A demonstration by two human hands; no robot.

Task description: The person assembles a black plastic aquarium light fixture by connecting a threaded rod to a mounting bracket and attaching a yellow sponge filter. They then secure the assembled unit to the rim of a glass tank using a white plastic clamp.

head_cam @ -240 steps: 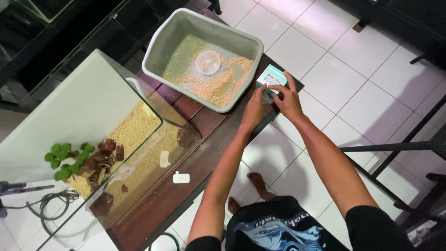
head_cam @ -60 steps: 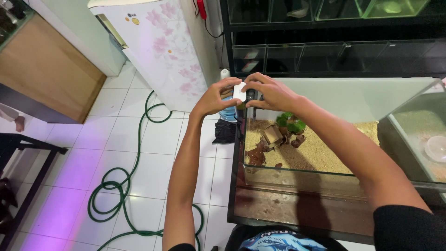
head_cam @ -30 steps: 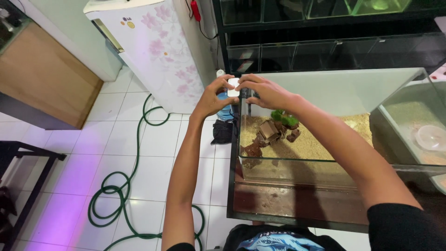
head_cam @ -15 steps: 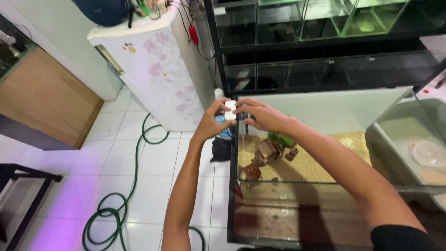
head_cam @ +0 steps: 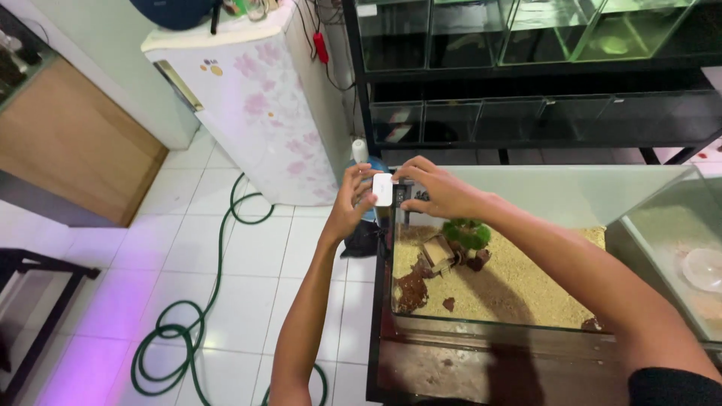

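Both hands meet at the far left corner of a glass aquarium (head_cam: pixel 526 322). My left hand (head_cam: pixel 350 201) pinches a small white rectangular device (head_cam: pixel 382 189) against the outside of the tank's left wall. My right hand (head_cam: pixel 436 189) reaches over the rim and presses a dark part on the inside of the same wall, opposite the white piece. Inside the tank lies yellow sand (head_cam: pixel 511 289) with brown rocks (head_cam: pixel 438 256) and a small green plant (head_cam: pixel 466 232).
A grey tub (head_cam: pixel 669 240) holding sand and a clear cup (head_cam: pixel 703 268) stands at the right. A flowered white fridge (head_cam: pixel 263 113) is at the back, dark shelves with glass tanks (head_cam: pixel 526 45) beyond it. A green hose (head_cam: pixel 188 331) coils on the white tile floor.
The view has tilted up slightly, showing more of the fridge and shelves. Both hands stay at the tank's left corner, still holding the white device there.
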